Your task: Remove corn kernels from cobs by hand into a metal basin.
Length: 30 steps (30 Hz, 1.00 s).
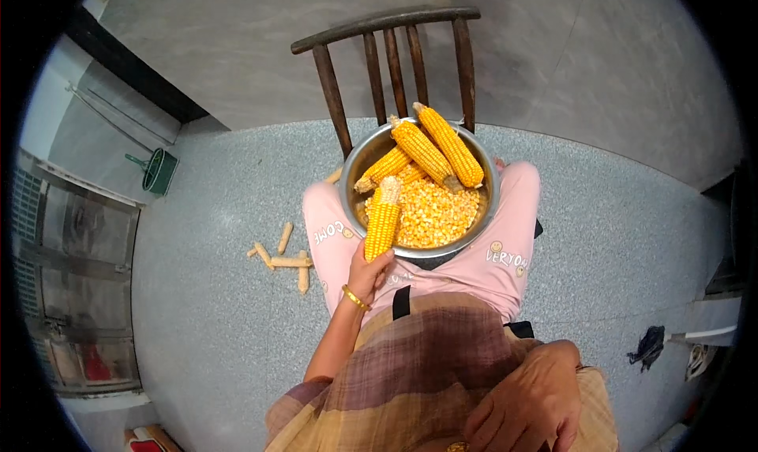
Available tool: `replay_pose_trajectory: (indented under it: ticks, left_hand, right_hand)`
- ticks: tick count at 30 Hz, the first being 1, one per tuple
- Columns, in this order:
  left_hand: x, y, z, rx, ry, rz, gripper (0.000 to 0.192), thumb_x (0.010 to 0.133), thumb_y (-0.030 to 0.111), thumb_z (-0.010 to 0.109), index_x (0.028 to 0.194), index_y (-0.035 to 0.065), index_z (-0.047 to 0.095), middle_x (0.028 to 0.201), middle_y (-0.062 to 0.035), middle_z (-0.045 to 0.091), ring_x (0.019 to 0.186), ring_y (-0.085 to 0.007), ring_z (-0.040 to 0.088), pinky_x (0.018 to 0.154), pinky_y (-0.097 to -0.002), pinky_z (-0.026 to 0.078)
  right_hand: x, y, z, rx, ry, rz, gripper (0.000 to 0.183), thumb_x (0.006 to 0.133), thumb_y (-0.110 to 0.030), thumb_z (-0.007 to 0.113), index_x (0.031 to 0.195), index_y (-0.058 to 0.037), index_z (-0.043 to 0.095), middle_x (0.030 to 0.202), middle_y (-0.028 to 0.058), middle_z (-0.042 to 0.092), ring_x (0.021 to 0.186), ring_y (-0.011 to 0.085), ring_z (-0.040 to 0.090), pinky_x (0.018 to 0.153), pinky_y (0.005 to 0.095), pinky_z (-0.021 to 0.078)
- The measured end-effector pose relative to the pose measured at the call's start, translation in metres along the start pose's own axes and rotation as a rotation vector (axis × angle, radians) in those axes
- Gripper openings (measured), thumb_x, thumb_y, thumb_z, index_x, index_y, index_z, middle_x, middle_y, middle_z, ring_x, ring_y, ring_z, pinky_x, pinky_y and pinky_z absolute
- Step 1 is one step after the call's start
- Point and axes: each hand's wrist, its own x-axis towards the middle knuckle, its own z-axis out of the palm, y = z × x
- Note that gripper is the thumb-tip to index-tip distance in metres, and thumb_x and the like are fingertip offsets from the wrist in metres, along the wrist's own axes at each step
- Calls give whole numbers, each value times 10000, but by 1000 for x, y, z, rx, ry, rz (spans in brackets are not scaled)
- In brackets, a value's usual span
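Observation:
My left hand grips an ear of corn by its lower end, with the paler, partly bare tip pointing away from me over the bowl's left side. Between my knees sits a wide stainless steel bowl of loose yellow kernels. Several more ears lie in it; one ear leans on the far rim, overlapping another ear. My right hand is up close to my checked shirt, back towards the camera. Its fingertips run out of the picture, so any hold there is hidden.
A dark wooden chair back rises just beyond the bowl, near a grey wall. Several bare cobs lie on the speckled floor at my left. Further left stands a green dustpan or bin. Dark bristles lie at right.

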Motion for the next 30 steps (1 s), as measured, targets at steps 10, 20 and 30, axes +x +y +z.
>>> replay_pose_trajectory:
  ticks: [10, 20, 30]
  left_hand:
    - [-4, 1, 1, 37, 54, 13, 441, 734, 85, 629, 1113, 44, 408, 648, 9, 478, 357, -28, 327, 295, -163, 233]
    - [-2, 0, 1, 29, 28, 7, 472, 727, 78, 628, 1135, 42, 394, 659, -1, 485, 351, -28, 326, 293, -163, 234]
    - [-1, 1, 7, 30, -4, 5, 477, 730, 85, 630, 1138, 37, 390, 674, -10, 501, 361, -30, 343, 296, -161, 241]
  right_hand:
    - [14, -6, -28, 303, -103, 204, 471, 820, -440, 448, 950, -3, 564, 997, 165, 534, 935, 313, 513, 795, 398, 409]
    - [22, -7, -40, 287, -165, 237, 492, 850, -395, 364, 971, 38, 563, 1004, 194, 539, 915, 328, 527, 795, 398, 418]
    - [21, -12, -44, 265, -256, 293, 411, 822, -393, 448, 868, -5, 577, 911, 169, 550, 864, 316, 537, 747, 368, 441]
